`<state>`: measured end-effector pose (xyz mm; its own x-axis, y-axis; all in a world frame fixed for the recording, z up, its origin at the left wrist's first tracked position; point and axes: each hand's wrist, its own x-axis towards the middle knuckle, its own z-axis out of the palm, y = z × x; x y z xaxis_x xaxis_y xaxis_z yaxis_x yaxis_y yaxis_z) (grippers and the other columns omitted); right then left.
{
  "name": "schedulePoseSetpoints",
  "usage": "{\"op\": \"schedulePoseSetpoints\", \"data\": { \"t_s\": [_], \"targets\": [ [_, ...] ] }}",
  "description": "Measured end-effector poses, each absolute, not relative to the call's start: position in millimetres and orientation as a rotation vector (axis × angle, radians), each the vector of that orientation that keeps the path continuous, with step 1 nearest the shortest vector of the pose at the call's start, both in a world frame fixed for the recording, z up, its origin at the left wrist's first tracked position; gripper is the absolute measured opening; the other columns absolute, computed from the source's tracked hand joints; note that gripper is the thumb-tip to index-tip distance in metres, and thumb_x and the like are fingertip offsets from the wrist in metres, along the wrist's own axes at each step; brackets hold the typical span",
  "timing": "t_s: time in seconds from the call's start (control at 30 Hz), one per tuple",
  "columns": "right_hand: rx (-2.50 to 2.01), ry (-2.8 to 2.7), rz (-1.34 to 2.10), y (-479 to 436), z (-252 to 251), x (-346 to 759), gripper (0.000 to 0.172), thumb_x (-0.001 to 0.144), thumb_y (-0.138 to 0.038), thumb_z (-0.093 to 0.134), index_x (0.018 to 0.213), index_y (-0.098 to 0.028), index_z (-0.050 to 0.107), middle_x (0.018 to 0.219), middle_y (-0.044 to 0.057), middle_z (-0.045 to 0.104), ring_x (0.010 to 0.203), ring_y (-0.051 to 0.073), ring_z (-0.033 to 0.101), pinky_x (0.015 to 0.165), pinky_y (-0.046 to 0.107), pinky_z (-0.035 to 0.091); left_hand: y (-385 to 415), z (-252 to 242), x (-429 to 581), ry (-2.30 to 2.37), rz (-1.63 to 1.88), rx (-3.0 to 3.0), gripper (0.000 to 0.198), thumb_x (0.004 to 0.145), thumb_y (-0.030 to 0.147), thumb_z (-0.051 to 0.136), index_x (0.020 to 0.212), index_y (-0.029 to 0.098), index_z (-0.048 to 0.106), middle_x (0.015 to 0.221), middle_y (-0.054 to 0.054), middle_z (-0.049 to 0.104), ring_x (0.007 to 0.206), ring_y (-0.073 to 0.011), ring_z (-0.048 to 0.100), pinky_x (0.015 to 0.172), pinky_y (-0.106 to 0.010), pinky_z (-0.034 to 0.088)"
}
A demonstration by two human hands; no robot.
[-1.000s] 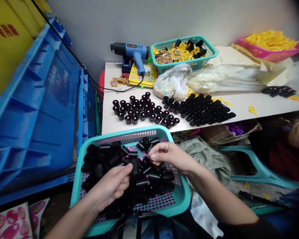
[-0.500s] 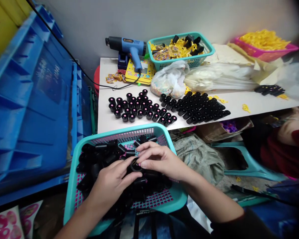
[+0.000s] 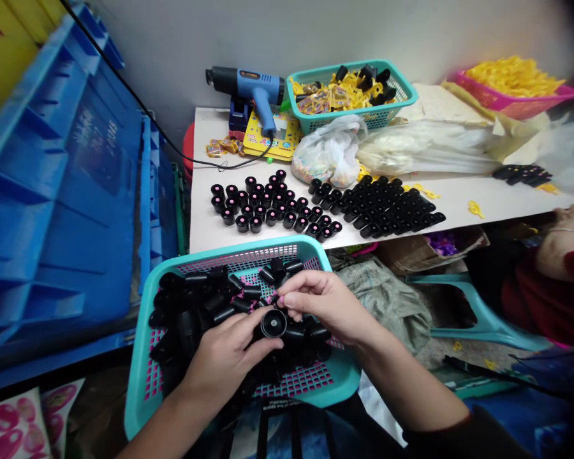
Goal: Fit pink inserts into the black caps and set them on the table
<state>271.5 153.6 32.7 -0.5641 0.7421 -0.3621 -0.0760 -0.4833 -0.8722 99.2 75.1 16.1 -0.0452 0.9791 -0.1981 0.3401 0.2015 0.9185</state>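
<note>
My left hand (image 3: 232,354) grips a black plastic cylinder (image 3: 273,323) with its round open end facing up at me. My right hand (image 3: 328,306) is just above that cylinder, with its fingertips pinched on a small dark piece (image 3: 275,298). Both hands are over a teal plastic basket (image 3: 234,253) heaped with loose black cylinders (image 3: 196,312). On the white table (image 3: 203,233) beyond it, black cylinders stand in two tight groups (image 3: 268,204) (image 3: 387,207).
A blue electric heat gun (image 3: 249,86), a teal basket of yellow parts (image 3: 349,95) and plastic bags (image 3: 330,150) sit along the table's back. A large blue crate (image 3: 76,191) stands left. A person in a red garment (image 3: 530,299) sits right, beside a teal stool (image 3: 478,312).
The cylinder has shifted a little right in my left hand and now shows its open end clearly. My right fingers have moved up from it into a pinch. The view has shifted slightly.
</note>
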Motion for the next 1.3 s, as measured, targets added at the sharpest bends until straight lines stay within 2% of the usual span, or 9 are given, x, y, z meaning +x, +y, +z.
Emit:
{"op": "schedulePoseSetpoints", "data": {
  "t_s": [0.1, 0.23, 0.4, 0.53, 0.7, 0.87, 1.0, 1.13, 1.3],
  "targets": [
    [-1.033, -1.270, 2.025, 149.9, 39.9, 273.6, 0.014, 0.071, -0.027, 0.072, 0.081, -0.018, 0.068, 0.072, -0.001, 0.067, 0.059, 0.007, 0.057, 0.059, 0.020, 0.046, 74.7, 14.7, 94.1, 1.542, 0.876, 1.467, 0.037, 0.064, 0.036, 0.074, 0.100, 0.030, 0.071, 0.086, -0.001, 0.072, 0.079, -0.0194, 0.065, 0.075, -0.024, 0.049],
    [-0.975, -1.411, 1.919, 147.9, 44.8, 277.3, 0.010, 0.074, -0.026, 0.068, 0.081, -0.018, 0.068, 0.079, 0.000, 0.064, 0.071, 0.009, 0.058, 0.067, 0.022, 0.047, 72.1, 8.5, 89.0, 1.591, 0.866, 1.648, 0.042, 0.069, 0.037, 0.070, 0.110, 0.030, 0.066, 0.084, 0.000, 0.071, 0.074, -0.0166, 0.065, 0.072, -0.021, 0.048],
    [-0.919, -1.456, 1.915, 145.5, 41.5, 275.2, 0.007, 0.071, -0.024, 0.071, 0.077, -0.021, 0.071, 0.096, 0.002, 0.059, 0.089, 0.012, 0.058, 0.081, 0.026, 0.047, 74.3, 11.1, 86.9, 1.625, 0.881, 1.815, 0.041, 0.071, 0.039, 0.068, 0.111, 0.028, 0.066, 0.070, 0.000, 0.068, 0.061, -0.0135, 0.062, 0.066, -0.018, 0.048],
    [-0.935, -1.396, 1.949, 141.9, 36.6, 268.9, 0.006, 0.071, -0.024, 0.071, 0.076, -0.020, 0.069, 0.108, 0.003, 0.056, 0.098, 0.014, 0.057, 0.087, 0.029, 0.046, 76.8, 13.1, 88.2, 1.629, 0.864, 1.885, 0.041, 0.074, 0.041, 0.065, 0.113, 0.027, 0.065, 0.074, -0.001, 0.069, 0.066, -0.0146, 0.063, 0.067, -0.019, 0.048],
    [-0.875, -1.201, 2.118, 140.4, 30.2, 264.8, 0.030, 0.071, -0.020, 0.070, 0.096, -0.022, 0.055, 0.114, 0.002, 0.054, 0.104, 0.014, 0.054, 0.082, 0.026, 0.046, 77.9, 17.0, 90.0, 1.648, 0.812, 1.938, 0.040, 0.076, 0.044, 0.062, 0.113, 0.028, 0.064, 0.075, 0.000, 0.070, 0.065, -0.0135, 0.064, 0.068, -0.017, 0.048],
    [-0.785, -1.257, 2.284, 139.1, 25.6, 263.0, 0.036, 0.080, -0.026, 0.057, 0.115, -0.020, 0.051, 0.101, 0.003, 0.056, 0.094, 0.014, 0.054, 0.080, 0.028, 0.044, 79.5, 24.7, 93.3, 1.623, 0.788, 2.167, 0.038, 0.087, 0.044, 0.046, 0.109, 0.020, 0.065, 0.071, 0.001, 0.069, 0.063, -0.0107, 0.064, 0.068, -0.016, 0.049],
    [-0.748, -1.352, 2.179, 139.8, 25.8, 258.5, 0.030, 0.074, -0.023, 0.058, 0.103, -0.016, 0.058, 0.097, 0.003, 0.057, 0.095, 0.016, 0.052, 0.087, 0.031, 0.040, 81.6, 26.1, 95.5, 1.617, 0.787, 2.361, 0.039, 0.091, 0.039, 0.039, 0.108, 0.015, 0.064, 0.069, 0.000, 0.068, 0.063, -0.0100, 0.065, 0.067, -0.016, 0.050],
    [-0.782, -1.324, 2.150, 140.4, 23.1, 256.9, 0.029, 0.070, -0.021, 0.062, 0.098, -0.016, 0.060, 0.092, 0.002, 0.058, 0.092, 0.016, 0.052, 0.085, 0.030, 0.041, 83.2, 25.0, 95.6, 1.606, 0.759, 2.374, 0.040, 0.091, 0.039, 0.037, 0.111, 0.013, 0.062, 0.075, -0.002, 0.070, 0.068, -0.0115, 0.066, 0.065, -0.017, 0.051],
    [-0.658, -1.049, 2.403, 140.2, 17.8, 260.6, 0.039, 0.075, -0.036, 0.064, 0.107, -0.015, 0.058, 0.093, 0.004, 0.057, 0.082, 0.013, 0.055, 0.077, 0.028, 0.046, 83.7, 26.5, 94.3, 1.592, 0.778, 2.281, 0.040, 0.089, 0.042, 0.042, 0.114, 0.016, 0.059, 0.080, -0.001, 0.071, 0.070, -0.0108, 0.067, 0.067, -0.015, 0.050]
  ]
}}
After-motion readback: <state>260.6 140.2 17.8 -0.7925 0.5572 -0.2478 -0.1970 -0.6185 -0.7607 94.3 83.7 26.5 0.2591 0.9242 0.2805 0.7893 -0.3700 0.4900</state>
